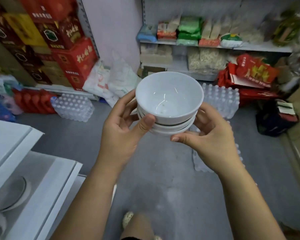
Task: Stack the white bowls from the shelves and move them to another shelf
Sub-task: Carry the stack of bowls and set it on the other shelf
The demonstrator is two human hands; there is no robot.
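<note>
A stack of white bowls [170, 101] hangs in mid-air at the centre of the head view, the top bowl empty and facing up. My left hand [123, 130] grips the stack's left side, thumb on the rims and fingers behind. My right hand [210, 139] holds the right side, thumb under the lowest rim. Another white bowl [9, 194] lies on the white shelf unit [47, 184] at the lower left.
A grey floor [163, 187] stretches ahead, with shrink-wrapped bottle packs [73, 108] at left and right. Red cartons [73, 58] are piled at the back left. A metal shelf [215, 46] with food bags lines the back wall. My foot [128, 219] shows below.
</note>
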